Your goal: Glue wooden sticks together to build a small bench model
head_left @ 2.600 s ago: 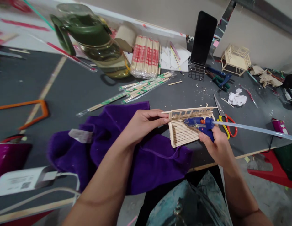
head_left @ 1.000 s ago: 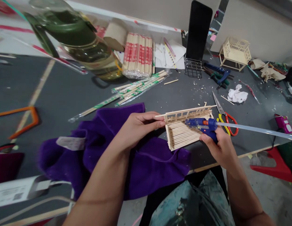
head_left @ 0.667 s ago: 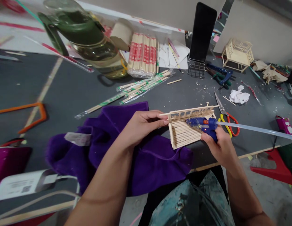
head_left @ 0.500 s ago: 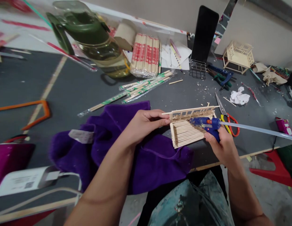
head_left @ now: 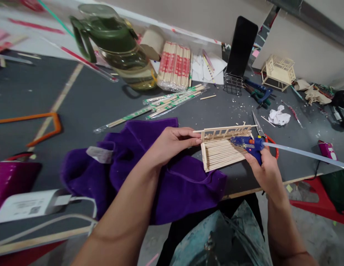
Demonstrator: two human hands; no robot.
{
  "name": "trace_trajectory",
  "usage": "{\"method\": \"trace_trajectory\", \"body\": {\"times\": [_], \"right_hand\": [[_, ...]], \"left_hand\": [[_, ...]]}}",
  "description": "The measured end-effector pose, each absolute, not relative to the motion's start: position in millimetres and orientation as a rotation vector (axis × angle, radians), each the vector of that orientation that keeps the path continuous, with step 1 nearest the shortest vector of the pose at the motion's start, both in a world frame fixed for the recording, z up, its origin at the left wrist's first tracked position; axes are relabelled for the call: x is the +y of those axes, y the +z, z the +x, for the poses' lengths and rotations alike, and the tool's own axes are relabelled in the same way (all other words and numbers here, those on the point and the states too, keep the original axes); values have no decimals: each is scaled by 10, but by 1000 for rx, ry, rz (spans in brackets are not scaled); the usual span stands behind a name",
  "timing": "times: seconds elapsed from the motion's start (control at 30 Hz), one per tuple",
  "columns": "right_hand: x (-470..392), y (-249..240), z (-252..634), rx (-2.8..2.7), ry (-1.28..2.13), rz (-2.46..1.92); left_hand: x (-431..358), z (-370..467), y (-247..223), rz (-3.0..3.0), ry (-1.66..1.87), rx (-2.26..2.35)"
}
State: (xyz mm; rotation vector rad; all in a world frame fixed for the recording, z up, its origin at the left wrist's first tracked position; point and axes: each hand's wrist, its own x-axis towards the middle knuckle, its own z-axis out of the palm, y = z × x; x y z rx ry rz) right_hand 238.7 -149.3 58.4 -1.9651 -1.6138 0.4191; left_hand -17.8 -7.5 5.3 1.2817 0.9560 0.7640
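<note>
Purple cloth is lying bunched on the tabletop, its edge meeting the lower-left corner of the stick frame in view; I'd be watching for snags. Left hand is pinching the railing at its left end, grip closed; it should be holding light and square, thin sticks probably flexing easily. Frame is sitting between both hands, slats facing up. Blue glue gun is pointing left, nozzle near the railing's foot; can't tell if it's touching. I'd be laying thin, even beads there. Right hand is gripping its handle. Glue stick is trailing right, crossing the scissors in view; worth keeping clear.
</note>
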Motion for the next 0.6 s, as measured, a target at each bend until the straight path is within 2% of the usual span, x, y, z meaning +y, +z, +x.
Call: {"method": "trace_trajectory", "body": {"times": [0.6], "right_hand": [[-1514, 663, 2461, -1581, 364, -2043]], "left_hand": [[-46, -186, -40, 1261, 774, 930]]}}
